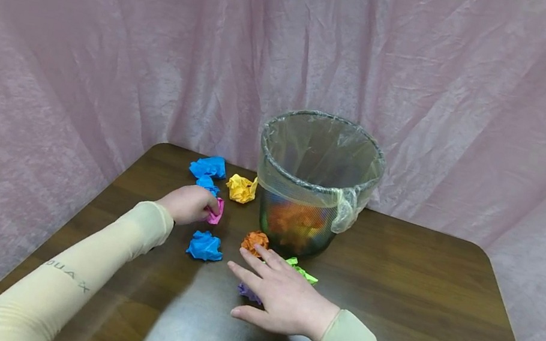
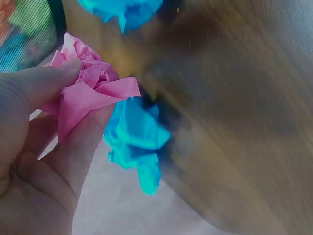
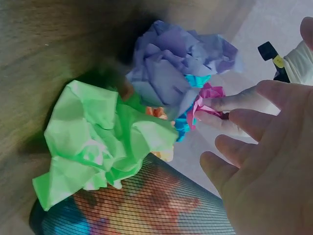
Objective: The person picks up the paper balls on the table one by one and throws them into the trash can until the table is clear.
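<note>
My left hand (image 1: 190, 205) pinches a crumpled pink paper (image 2: 93, 83) between thumb and fingers, left of the mesh bin. Crumpled blue papers (image 1: 209, 166) lie just beyond it, and another blue paper ball (image 1: 205, 246) sits nearer me. Fingers spread, my right hand (image 1: 286, 295) hovers palm down in front of the bin, holding nothing. Partly hidden under it in the head view are a purple paper ball (image 3: 171, 63) and a light green crumpled paper (image 3: 102, 137). An orange paper ball (image 1: 255, 242) lies by its fingertips.
A black mesh bin (image 1: 265, 212) with a clear plastic liner stands at the back of the wooden table (image 1: 410, 292); coloured papers show through its side. A yellow paper ball (image 1: 241, 189) lies left of it. Pink curtains (image 1: 164, 41) hang behind.
</note>
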{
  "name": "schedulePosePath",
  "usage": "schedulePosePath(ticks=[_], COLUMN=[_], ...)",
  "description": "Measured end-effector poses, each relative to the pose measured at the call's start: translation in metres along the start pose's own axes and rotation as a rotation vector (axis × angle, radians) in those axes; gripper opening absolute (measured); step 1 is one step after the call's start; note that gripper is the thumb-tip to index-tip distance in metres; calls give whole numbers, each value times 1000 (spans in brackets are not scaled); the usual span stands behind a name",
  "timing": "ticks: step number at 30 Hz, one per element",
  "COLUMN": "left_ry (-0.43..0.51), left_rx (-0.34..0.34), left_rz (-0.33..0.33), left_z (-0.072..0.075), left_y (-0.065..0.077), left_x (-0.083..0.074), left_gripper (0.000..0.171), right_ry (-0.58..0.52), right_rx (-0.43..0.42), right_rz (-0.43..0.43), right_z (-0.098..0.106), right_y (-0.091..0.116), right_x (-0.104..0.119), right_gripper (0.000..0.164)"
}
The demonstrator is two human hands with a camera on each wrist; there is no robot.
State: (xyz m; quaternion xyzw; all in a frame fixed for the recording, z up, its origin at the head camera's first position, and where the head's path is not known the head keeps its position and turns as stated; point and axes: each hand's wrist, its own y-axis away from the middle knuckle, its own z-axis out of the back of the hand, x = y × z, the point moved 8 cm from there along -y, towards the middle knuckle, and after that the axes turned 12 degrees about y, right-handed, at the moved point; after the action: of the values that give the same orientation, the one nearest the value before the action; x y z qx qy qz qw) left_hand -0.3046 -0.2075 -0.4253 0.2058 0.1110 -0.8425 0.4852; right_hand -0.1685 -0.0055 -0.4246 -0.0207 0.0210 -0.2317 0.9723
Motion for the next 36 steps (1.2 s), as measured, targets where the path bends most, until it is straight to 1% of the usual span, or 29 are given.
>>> schedulePosePath(ticks=[3,7,12,16,21,23,29,33,36], left_ry=[3,11,35,35,29,22,42,62,50], left_rx=[-22,-44,-47,-55,-80,-95,-108,-112,-124], left_rz=[-6,-11,7,24,20,12,58,73,61], left_z=[12,25,38,48,60,67,90,100,106], left_y=[7,15,24,31,36,38,41,41,40], left_x=[1,4,10,13,9,5,-2,-7,-14], left_gripper=[12,11,11,15,16,16,14,15,16], right_ry=[-1,25,72,104,149,162,213,228,219], right_rx=[-3,-24,-61,-89,-119,-131,-163,-160,-145], right_rz=[8,21,41,58,87,97,119,127,130], right_z=[4,13,23,32,45,51,72,82,90], right_y=[-2,-5,-11,-17,-21,-22,-28,-32,-32], right_x=[2,4,7,11,17,19,22,24,25], right_gripper=[79,79,80,80,80,80,81,82,82])
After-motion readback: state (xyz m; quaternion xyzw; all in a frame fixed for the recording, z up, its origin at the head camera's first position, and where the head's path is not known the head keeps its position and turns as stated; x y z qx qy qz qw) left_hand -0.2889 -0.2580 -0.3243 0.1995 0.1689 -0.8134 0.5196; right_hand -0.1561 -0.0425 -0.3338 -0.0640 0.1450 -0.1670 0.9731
